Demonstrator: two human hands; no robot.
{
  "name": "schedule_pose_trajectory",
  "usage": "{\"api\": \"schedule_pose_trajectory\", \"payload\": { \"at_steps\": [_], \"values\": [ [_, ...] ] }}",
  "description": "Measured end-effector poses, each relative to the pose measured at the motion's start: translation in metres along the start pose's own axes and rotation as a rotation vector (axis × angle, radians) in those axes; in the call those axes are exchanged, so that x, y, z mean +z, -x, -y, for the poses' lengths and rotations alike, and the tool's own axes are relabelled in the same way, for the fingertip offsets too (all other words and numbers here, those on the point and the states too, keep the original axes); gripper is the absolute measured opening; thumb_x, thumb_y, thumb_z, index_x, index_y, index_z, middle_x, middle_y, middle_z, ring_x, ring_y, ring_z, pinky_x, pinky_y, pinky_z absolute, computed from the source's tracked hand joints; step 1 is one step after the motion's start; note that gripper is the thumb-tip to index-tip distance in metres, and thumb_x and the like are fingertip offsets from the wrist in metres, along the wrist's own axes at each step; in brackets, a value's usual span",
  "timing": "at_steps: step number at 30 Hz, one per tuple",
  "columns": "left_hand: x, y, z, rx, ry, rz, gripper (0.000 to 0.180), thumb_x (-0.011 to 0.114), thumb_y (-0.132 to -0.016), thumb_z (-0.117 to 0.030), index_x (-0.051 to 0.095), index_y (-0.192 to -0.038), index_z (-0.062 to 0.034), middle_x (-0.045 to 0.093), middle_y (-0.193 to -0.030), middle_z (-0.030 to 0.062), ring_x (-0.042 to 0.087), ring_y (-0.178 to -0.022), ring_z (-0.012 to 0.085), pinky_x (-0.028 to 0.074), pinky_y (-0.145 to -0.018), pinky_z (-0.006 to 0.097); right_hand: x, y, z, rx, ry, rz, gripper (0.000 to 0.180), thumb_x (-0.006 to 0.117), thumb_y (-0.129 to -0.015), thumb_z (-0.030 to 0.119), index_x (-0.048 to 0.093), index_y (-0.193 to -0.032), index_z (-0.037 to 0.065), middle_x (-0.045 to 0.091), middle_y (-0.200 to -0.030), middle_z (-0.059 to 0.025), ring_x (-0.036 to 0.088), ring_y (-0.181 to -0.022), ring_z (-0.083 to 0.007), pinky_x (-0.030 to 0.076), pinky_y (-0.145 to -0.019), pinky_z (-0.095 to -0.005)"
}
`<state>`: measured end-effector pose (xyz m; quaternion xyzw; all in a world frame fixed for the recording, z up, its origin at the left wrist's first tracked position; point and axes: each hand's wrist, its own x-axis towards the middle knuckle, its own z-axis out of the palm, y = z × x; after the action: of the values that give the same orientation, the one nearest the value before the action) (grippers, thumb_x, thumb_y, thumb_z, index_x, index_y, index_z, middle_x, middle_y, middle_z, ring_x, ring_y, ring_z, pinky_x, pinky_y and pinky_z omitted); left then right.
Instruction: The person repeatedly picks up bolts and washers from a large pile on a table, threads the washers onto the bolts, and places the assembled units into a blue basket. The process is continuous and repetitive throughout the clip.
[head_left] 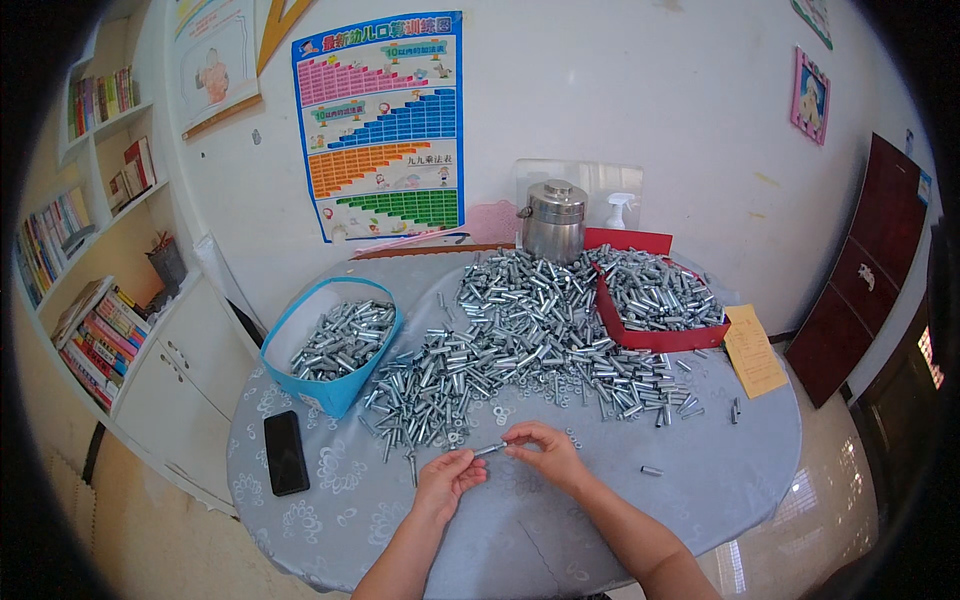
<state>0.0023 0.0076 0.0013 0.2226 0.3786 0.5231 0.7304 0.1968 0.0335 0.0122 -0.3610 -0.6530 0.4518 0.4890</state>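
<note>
A slim silver bolt (pixel 489 449) spans the gap between my two hands, just above the near side of the table. My left hand (pixel 447 483) pinches one end of it between thumb and fingers. At its other end the fingertips of my right hand (pixel 545 452) are closed; whether they also hold a nut or washer is too small to tell. Beyond my hands spreads a large heap of bolts and metal sleeves (pixel 510 330). Several small washers and nuts (pixel 548 384) lie along its near edge. A single metal sleeve (pixel 651 470) lies apart, right of my right forearm.
A blue bin (pixel 330 393) of metal parts stands left of the heap, a red box (pixel 660 338) of similar parts to its right. A black phone (pixel 286 453) lies at the left, yellow paper (pixel 755 350) at the right. Behind stand a steel canister (pixel 555 222) and a spray bottle (pixel 619 210).
</note>
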Motion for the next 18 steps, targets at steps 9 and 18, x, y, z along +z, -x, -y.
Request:
{"api": "schedule_pose_trajectory", "payload": {
  "at_steps": [9, 18],
  "values": [
    [0.012, 0.006, 0.002, 0.061, -0.133, 0.002, 0.018, 0.054, -0.084, -0.009, 0.056, -0.096, 0.0041, 0.061, -0.081, 0.0140, 0.061, -0.065, 0.0179, 0.053, -0.060, 0.027, 0.001, 0.004, 0.012, 0.442, 0.147, 0.055, 0.021, 0.057, -0.084, 0.022, 0.062, -0.086, 0.001, 0.060, -0.071, -0.0032, 0.053, -0.063, -0.0088, 0.044, -0.058, -0.0219],
    [0.004, 0.001, 0.004, 0.120, -0.035, -0.030, 0.017, 0.054, -0.084, -0.009, 0.057, -0.095, 0.0046, 0.061, -0.081, 0.0147, 0.061, -0.064, 0.0194, 0.053, -0.061, 0.028, -0.001, 0.008, 0.010, 0.434, 0.080, 0.104, 0.036, 0.045, -0.090, 0.031, 0.063, -0.085, 0.000, 0.057, -0.067, -0.0036, 0.051, -0.059, -0.0093, 0.043, -0.057, -0.0218]
  ]
}}
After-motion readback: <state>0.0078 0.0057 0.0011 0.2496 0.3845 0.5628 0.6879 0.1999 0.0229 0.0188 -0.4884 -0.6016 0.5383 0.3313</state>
